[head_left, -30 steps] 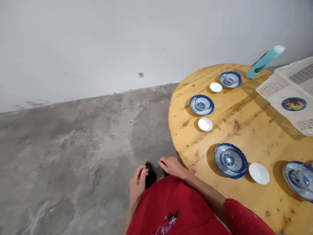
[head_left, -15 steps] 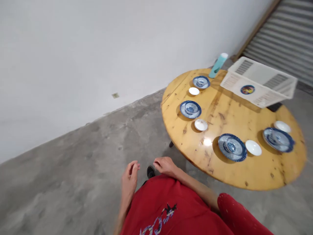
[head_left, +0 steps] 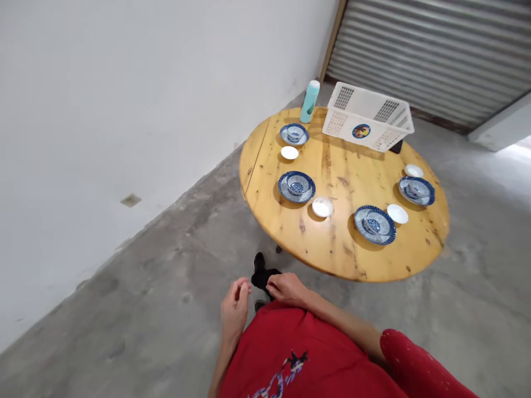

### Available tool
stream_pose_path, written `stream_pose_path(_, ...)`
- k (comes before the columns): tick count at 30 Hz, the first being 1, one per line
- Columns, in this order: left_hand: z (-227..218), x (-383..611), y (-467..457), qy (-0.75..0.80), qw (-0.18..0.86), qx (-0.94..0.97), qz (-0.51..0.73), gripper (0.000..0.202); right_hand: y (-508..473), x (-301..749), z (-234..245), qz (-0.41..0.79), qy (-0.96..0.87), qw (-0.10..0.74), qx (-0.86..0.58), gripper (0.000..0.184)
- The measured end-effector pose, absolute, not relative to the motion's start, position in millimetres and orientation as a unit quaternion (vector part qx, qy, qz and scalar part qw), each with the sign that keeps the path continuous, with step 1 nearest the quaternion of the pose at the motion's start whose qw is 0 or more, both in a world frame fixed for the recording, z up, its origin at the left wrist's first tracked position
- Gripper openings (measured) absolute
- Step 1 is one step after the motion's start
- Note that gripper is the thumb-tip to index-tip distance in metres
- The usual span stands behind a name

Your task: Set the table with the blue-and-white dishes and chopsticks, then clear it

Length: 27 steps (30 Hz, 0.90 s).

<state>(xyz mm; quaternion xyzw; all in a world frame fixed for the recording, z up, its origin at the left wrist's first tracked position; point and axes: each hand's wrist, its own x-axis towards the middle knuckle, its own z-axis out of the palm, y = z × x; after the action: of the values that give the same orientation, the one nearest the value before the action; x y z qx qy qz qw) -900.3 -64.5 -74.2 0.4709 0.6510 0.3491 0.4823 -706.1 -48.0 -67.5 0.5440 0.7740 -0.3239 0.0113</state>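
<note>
Glossy wooden tabletop (head_left: 332, 243), smooth ceramic-looking plates (head_left: 384, 237), plastic basket (head_left: 342, 124), ribbed metal shutter (head_left: 415, 52), rough matt concrete floor (head_left: 166, 315)

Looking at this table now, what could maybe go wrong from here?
The white-topped tall turquoise bottle stands near the edge of the rounded yellow wooden table; a bump might topple it.
The frontmost blue-patterned bowl sits on a round blue-rimmed plate; a jolt might shift it.

Left hand (head_left: 234, 307) and right hand (head_left: 287, 289) near wooden table (head_left: 340, 168).
</note>
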Motion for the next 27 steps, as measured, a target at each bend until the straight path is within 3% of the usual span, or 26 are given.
stream_pose_path(12,-62,-936,116,0.687,0.458,0.506,0.249,0.063,126,-730,-81,-0.356,0.708,-0.118,0.598,0.026)
stream_pose_path(27,-18,-837,326,0.526,0.514,0.643,0.211,0.037,185,-690,-71,-0.319,0.553,-0.195,0.745,0.026)
